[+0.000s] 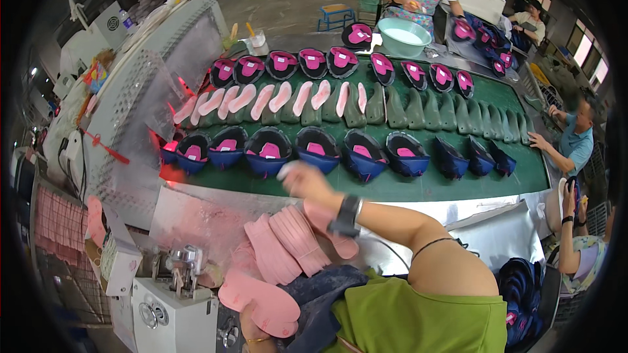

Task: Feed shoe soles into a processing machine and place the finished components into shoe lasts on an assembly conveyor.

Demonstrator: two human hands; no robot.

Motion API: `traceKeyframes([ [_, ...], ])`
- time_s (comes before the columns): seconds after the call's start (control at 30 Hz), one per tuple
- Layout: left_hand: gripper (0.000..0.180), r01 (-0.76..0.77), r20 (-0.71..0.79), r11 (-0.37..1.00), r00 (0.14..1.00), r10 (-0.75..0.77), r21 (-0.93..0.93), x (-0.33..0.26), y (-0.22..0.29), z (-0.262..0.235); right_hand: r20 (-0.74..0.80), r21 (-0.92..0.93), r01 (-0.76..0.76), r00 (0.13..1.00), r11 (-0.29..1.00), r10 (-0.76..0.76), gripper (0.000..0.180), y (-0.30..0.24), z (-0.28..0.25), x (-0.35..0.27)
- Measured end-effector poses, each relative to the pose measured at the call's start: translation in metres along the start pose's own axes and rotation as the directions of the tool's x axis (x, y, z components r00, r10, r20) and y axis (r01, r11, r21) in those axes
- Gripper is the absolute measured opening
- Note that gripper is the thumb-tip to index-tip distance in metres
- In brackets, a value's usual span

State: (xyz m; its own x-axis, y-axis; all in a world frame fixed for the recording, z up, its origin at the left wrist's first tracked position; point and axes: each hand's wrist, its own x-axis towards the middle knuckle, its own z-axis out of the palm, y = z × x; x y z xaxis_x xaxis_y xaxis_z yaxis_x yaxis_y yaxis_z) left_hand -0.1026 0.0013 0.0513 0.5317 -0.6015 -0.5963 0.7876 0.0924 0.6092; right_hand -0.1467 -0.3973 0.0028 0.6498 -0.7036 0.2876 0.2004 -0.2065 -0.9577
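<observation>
Reaching my right hand [302, 180], loosely curled and empty as far as I can tell, over the fanned pink insoles [288, 242] on the steel desk [196, 212], I judge them light and floppy, best pinched at an edge, while my left hand [252, 333] grips one insole [258, 301].

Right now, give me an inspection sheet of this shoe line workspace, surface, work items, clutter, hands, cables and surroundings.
Surface: green conveyor belt, metal bench edge in front.
Job's things: blue shoe uppers with pink linings in a row; pink insoles stacked on the bench; one pink insole at the lower hand.
Clutter: teal bowl at the far end; pile of dark uppers at right.
Grips: right hand reaches over the belt, blurred, contents unclear; left hand holds the lower insole.
Cables: black cables hang on the left machine.
Surroundings: white machine housing at left; other people work across and right.
</observation>
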Motion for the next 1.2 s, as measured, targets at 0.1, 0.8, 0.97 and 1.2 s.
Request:
traceKeyframes([
  [0.1, 0.037, -0.241, 0.081, 0.709, 0.964, 0.252, 0.663, -0.004, -0.004, -0.042, 0.590, -0.229, -0.249, 0.733, 0.941, 0.337, 0.027, -0.090, 0.100, -0.096],
  [0.8, 0.049, -0.042, -0.138, 0.986, 0.990, 0.019, -0.164, -0.059, -0.007, -0.025, 0.451, -0.306, -0.136, 0.851, 0.942, 0.269, 0.033, -0.051, 0.246, -0.033],
  [0.97, 0.047, -0.105, -0.075, 0.982, 0.993, 0.094, -0.159, -0.051, -0.027, -0.058, 0.377, -0.420, 0.450, 0.877, 0.788, -0.300, 0.027, -0.052, 0.241, -0.025],
  [1.2, 0.044, -0.147, -0.243, 0.977, 0.964, 0.106, -0.155, -0.062, -0.024, -0.048, 0.505, -0.456, -0.029, 0.815, 0.890, 0.285, 0.032, -0.046, 0.278, -0.035],
])
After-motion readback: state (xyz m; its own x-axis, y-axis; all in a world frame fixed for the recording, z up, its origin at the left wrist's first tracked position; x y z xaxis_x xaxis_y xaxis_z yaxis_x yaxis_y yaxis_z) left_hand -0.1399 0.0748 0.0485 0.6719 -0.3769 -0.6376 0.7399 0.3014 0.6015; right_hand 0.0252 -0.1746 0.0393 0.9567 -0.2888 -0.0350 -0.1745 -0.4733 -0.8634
